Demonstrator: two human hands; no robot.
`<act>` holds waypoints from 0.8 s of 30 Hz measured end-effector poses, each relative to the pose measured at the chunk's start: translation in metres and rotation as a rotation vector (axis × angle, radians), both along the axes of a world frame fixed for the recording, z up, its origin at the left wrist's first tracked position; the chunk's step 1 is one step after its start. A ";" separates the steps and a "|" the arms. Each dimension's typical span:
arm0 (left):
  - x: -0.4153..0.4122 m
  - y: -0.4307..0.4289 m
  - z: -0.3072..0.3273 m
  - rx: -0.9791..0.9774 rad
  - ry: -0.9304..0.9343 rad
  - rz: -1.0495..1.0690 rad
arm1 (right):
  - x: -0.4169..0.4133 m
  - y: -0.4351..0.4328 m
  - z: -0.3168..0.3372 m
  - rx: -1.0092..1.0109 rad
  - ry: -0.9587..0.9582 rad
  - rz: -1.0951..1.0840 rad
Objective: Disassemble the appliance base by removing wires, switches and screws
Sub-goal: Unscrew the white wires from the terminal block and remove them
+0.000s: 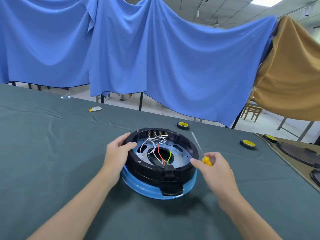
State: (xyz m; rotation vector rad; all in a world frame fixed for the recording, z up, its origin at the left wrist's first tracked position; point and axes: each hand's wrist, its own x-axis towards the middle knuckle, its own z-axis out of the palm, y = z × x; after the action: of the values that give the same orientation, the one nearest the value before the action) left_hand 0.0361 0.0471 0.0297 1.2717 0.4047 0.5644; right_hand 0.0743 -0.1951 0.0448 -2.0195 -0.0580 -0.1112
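The appliance base (160,163) sits on the near surface (52,153), wires (155,144) exposed. The left hand (117,151) grips its left rim; the right hand (214,168) pinches a yellow-handled screwdriver (201,151) just beside its right edge.

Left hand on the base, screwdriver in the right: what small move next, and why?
Probably bring the screwdriver tip down to the terminals: the wires are attached there, the shaft points away from the base, and the left hand grips its rim.
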 end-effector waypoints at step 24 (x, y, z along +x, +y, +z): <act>-0.023 -0.084 0.019 1.814 0.104 -0.084 | -0.012 0.040 -0.007 0.025 0.004 -0.112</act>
State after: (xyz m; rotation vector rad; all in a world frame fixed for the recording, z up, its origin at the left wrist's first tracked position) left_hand 0.0132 -0.0372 0.0489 3.0253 -0.2402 0.7859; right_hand 0.0622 -0.1553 0.0374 -1.9980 0.0588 -0.1774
